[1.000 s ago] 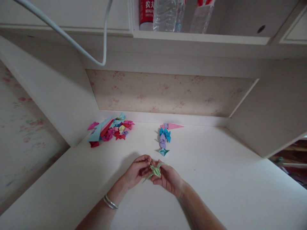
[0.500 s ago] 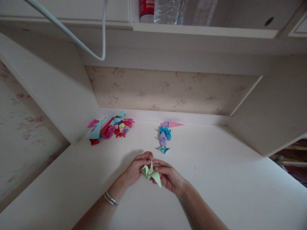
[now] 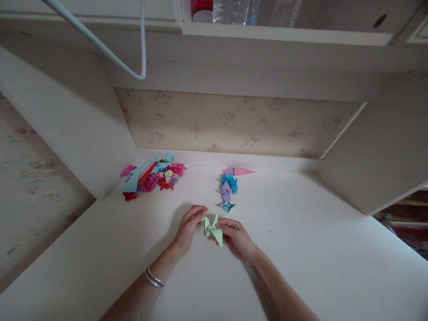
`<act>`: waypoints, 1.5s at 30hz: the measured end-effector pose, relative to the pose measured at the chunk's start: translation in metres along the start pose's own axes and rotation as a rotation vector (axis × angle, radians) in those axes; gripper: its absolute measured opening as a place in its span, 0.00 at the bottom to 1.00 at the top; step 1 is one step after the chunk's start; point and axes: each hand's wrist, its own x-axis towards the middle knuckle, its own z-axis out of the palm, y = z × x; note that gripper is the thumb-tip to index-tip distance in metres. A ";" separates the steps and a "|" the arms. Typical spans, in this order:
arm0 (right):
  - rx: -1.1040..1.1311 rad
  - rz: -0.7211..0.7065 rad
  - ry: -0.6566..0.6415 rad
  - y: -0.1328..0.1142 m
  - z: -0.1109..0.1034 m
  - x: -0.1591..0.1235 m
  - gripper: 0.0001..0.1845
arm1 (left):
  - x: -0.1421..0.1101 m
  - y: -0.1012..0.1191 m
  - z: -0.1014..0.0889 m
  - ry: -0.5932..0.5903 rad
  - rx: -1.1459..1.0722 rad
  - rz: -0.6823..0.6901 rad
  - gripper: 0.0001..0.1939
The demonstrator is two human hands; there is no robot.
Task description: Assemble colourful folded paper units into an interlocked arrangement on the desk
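Observation:
A pale green origami crane (image 3: 213, 229), its wings spread, is pinched between the thumb and fingers of my right hand (image 3: 238, 237). My left hand (image 3: 189, 226) is beside the crane's left side, fingers stretched out and slightly curved; whether a fingertip touches the paper I cannot tell. Just beyond the crane lies a small teal folded piece (image 3: 228, 206). A purple folded piece (image 3: 226, 191) and blue folded pieces (image 3: 229, 182) continue the line toward the back.
A pile of colourful folded paper (image 3: 152, 176) lies at the back left of the white desk (image 3: 287, 267). A pink pointed piece (image 3: 244, 171) is near the back wall. Plastic bottles (image 3: 230, 11) stand on the shelf above, and a white cable (image 3: 100, 44) hangs at upper left.
The crane has been turned, and its wings now show spread. My left hand has drawn back from it, while my right hand keeps its pinch. The camera view has tipped slightly downward.

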 end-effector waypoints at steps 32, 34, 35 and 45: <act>-0.163 -0.210 0.299 0.004 -0.005 0.008 0.18 | -0.001 -0.005 0.004 -0.168 0.213 -0.026 0.16; -0.162 -0.208 0.300 0.004 -0.005 0.008 0.17 | 0.000 -0.006 0.003 -0.167 0.221 -0.028 0.16; -0.165 -0.207 0.300 0.004 -0.005 0.007 0.17 | 0.000 -0.006 0.003 -0.165 0.227 -0.029 0.15; -0.206 -0.209 0.289 0.005 -0.006 0.007 0.17 | 0.001 -0.006 0.003 -0.157 0.273 -0.027 0.15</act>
